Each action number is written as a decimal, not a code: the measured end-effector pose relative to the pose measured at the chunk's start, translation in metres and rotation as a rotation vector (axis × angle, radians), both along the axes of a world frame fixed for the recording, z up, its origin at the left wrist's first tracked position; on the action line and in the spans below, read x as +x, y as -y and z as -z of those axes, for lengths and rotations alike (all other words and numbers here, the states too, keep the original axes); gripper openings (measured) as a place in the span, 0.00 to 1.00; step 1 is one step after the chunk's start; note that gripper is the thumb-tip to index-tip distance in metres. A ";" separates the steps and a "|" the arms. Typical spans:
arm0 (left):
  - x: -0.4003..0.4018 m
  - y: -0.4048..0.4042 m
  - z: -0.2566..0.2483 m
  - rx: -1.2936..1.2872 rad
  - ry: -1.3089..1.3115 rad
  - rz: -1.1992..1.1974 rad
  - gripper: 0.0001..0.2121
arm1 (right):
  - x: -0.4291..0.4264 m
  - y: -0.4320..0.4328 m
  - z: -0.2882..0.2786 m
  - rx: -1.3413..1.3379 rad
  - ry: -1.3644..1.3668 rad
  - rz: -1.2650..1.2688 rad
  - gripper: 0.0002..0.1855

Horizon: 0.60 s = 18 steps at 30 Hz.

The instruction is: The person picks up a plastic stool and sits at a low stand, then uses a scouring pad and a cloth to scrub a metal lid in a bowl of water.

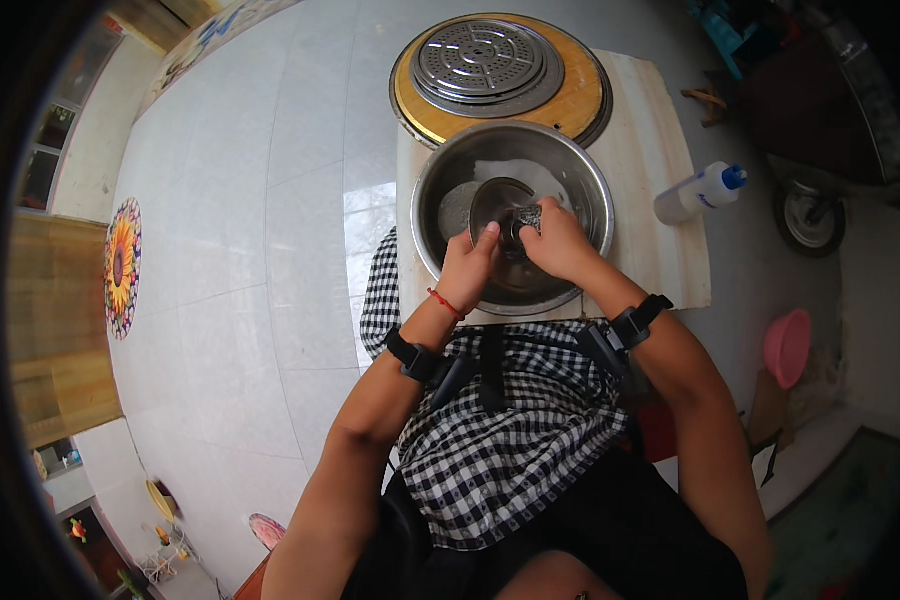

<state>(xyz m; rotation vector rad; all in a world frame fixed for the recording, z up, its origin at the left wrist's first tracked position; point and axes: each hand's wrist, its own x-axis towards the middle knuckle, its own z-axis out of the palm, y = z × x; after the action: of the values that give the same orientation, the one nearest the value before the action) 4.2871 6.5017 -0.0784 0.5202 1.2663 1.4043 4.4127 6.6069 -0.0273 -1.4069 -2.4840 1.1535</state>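
Note:
A wide stainless steel basin [514, 300] stands on a pale table, with foamy water in it. Over its middle, my left hand [469, 266] grips the rim of a round metal lid or shallow bowl [495, 199], tilted inside the basin. My right hand [561, 244] pinches a dark, shiny wire scrubber [527, 217] against the inside of that metal piece. Part of a round, pale object [459, 210] shows in the water at the basin's left; what it is I cannot tell.
Behind the basin, perforated steel steamer plates [480, 56] lie on a round wooden lid or board [581, 94]. A squeeze bottle with a blue cap [694, 196] stands to the right on the table [645, 255]. A pink plastic basin [787, 347] and a wheeled vehicle [814, 217] are farther right.

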 end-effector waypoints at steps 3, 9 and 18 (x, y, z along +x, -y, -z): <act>0.007 -0.004 -0.011 -0.045 0.060 -0.031 0.12 | 0.012 0.006 0.006 -0.001 -0.083 -0.132 0.31; 0.003 -0.001 -0.019 0.007 0.230 -0.051 0.11 | 0.030 -0.006 -0.043 -0.120 -0.294 -0.428 0.33; 0.003 0.005 -0.015 0.070 0.047 0.002 0.13 | 0.015 -0.009 -0.032 0.253 -0.121 -0.673 0.24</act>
<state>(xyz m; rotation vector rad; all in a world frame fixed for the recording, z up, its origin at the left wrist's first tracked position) 4.2902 6.4967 -0.0638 0.5329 1.1822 1.4549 4.4275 6.6160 0.0052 -0.4227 -2.9588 0.8977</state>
